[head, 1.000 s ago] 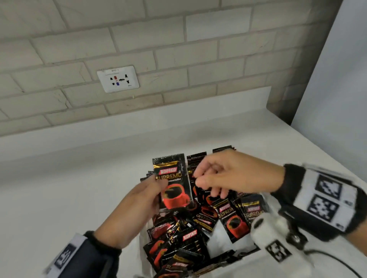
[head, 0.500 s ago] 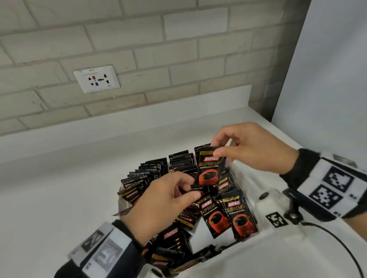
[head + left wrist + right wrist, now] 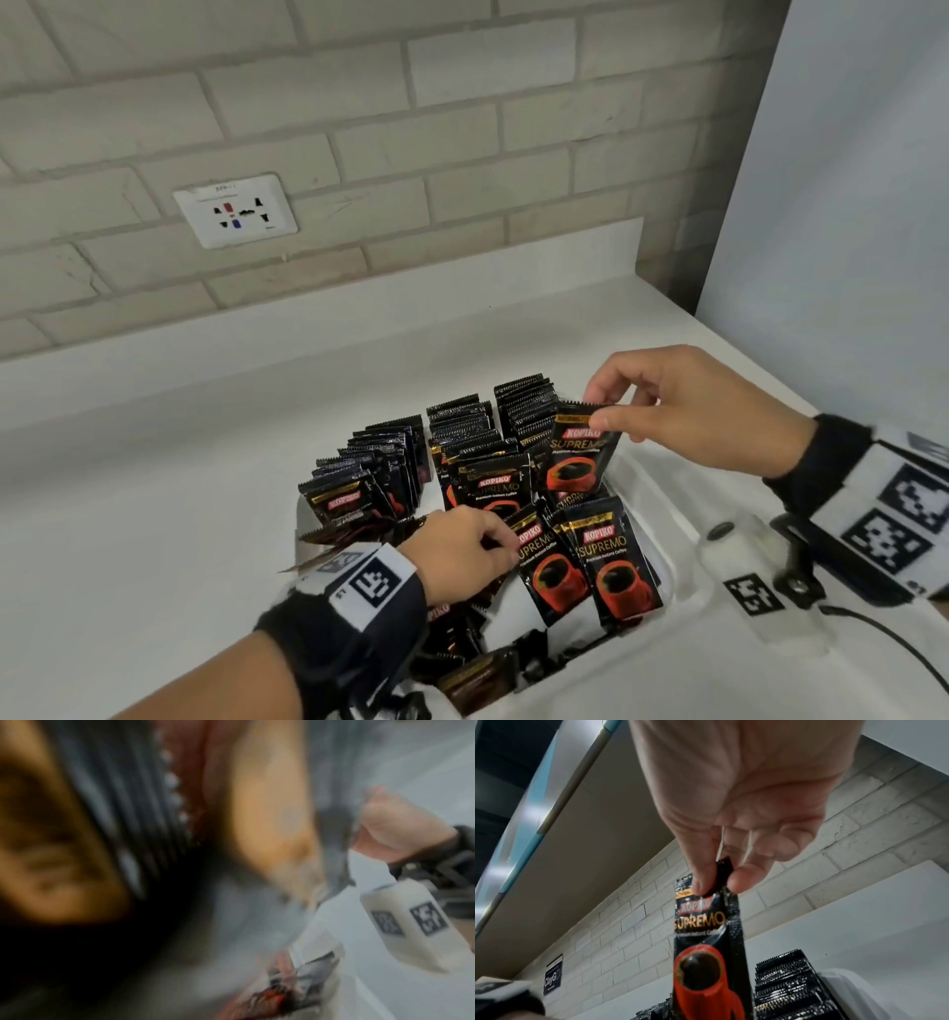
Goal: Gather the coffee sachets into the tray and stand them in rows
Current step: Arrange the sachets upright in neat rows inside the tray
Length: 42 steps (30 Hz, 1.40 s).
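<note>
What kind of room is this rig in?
Likely an office pantry or kitchenette: a white counter against a brick-look wall with a multi-pin wall socket, and a tray of instant coffee sachets.

Right hand (image 3: 688, 411) raised, forearm coming in from the right, wrist slightly bent down. Thumb and index fingertips (image 3: 700, 882) pinch a coffee sachet (image 3: 577, 452) by its top edge, other fingers loosely curled behind. Left hand (image 3: 462, 555) lower and nearer the body, knuckles up, fingers curled down out of sight; grip can't be confirmed. Left wrist view too blurred to read.
</note>
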Motion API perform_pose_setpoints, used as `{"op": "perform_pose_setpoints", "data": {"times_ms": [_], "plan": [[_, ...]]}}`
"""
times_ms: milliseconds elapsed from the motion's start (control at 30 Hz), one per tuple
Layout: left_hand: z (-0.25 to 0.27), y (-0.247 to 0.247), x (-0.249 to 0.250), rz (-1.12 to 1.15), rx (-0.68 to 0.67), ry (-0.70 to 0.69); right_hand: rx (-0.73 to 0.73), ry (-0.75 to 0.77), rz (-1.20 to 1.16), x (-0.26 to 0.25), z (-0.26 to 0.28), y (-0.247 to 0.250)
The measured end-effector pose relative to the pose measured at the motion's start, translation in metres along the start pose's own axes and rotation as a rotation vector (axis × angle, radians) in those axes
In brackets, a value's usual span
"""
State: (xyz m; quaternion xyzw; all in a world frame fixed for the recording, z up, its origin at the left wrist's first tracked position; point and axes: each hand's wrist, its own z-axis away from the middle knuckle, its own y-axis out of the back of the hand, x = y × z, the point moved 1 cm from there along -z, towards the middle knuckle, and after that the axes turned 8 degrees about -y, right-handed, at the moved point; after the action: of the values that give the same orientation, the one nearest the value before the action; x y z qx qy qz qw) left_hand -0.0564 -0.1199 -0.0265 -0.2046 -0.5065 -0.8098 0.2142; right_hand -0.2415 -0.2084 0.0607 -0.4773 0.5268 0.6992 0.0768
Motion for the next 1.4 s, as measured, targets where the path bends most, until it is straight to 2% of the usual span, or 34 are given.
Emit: {"op": "perform_pose_setpoints", "data": {"times_ms": [167, 333, 500, 600, 800, 933, 1033, 1100, 1200, 1267, 1333, 1400], "plan": [[0.004, 0.009, 0.000, 0.235, 0.140, -0.044, -0.039, -0.026, -0.022, 0.000, -0.003, -0.004], [0.021, 0.031, 0.009, 0.258, 0.423, -0.116, -0.013, -0.014, -0.123, -0.005, -0.008, 0.000], [0.020, 0.038, 0.011, 0.243, 0.576, -0.134, -0.015, 0.016, -0.167, -0.010, -0.011, -0.003], [0.014, 0.035, 0.009, 0.205, 0.602, -0.153, -0.059, 0.042, -0.088, -0.013, -0.008, -0.012], [0.008, 0.032, 0.004, 0.102, 0.566, -0.143, -0.197, 0.228, 0.490, -0.023, -0.018, -0.046], [0.012, 0.036, 0.002, 0.026, 0.516, -0.122, -0.260, 0.270, 0.638, -0.024, -0.029, -0.067], [0.025, 0.039, 0.003, -0.042, 0.494, -0.175, -0.324, 0.283, 0.673, -0.024, -0.036, -0.077], [0.038, 0.036, 0.007, -0.132, 0.389, -0.232, -0.345, 0.275, 0.692, -0.021, -0.040, -0.081], [0.054, 0.024, 0.016, -0.286, 0.101, -0.317, -0.322, 0.266, 0.691, -0.017, -0.044, -0.082], [0.057, 0.013, 0.017, -0.412, -0.063, -0.324, -0.294, 0.266, 0.682, -0.015, -0.046, -0.081], [0.057, 0.005, 0.018, -0.557, -0.133, -0.317, -0.275, 0.260, 0.677, -0.012, -0.046, -0.080], [0.055, 0.000, 0.018, -0.677, -0.136, -0.306, -0.287, 0.243, 0.663, -0.010, -0.046, -0.080]]}}
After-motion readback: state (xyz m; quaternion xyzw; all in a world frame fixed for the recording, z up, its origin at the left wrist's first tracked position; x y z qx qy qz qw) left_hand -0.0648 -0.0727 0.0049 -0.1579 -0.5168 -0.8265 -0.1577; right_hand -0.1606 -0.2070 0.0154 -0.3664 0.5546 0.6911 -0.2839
